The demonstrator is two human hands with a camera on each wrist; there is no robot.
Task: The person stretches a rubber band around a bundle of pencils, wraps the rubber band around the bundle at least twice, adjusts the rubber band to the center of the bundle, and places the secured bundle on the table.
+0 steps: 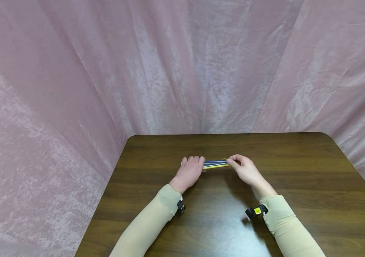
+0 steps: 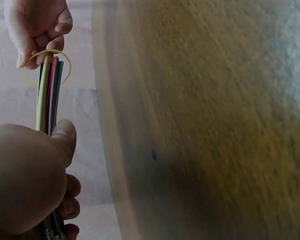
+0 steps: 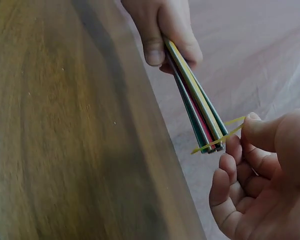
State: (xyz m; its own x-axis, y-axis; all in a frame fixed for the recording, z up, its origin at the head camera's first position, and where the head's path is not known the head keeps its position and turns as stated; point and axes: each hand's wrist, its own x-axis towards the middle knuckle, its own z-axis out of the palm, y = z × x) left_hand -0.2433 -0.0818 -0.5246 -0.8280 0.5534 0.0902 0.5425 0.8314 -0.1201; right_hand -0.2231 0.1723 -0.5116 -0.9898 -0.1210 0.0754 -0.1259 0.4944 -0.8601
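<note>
So there's this bundle of thin coloured sticks (image 3: 192, 95), could be pencils but I can't really tell, and it's in hand, seemingly held up off the table (image 1: 298, 171), nearer the far edge and a touch left of midway between the two far corners. Around its right-hand end goes a thin yellow band (image 3: 210, 144), and that loop stands out pretty loose at the sides. Left hand (image 1: 190, 171) has its fingers wrapped round the other end of the bundle, thumb lying along the sticks. Right hand (image 1: 244, 169) has thumb and forefinger together, pinching the band, other fingers loosely bent; can't tell if any of them touch the stick ends. My read on progress: gathering the sticks is done, the loop is over the tips, but getting it snug further along hasn't happened yet, so I'd say partway. Further out you've got pale sleeves (image 1: 150, 219), a small black device at each wrist, the right one (image 1: 257, 211) with a yellow patch, and pink curtain (image 1: 169, 71) behind the table's far edge.
</note>
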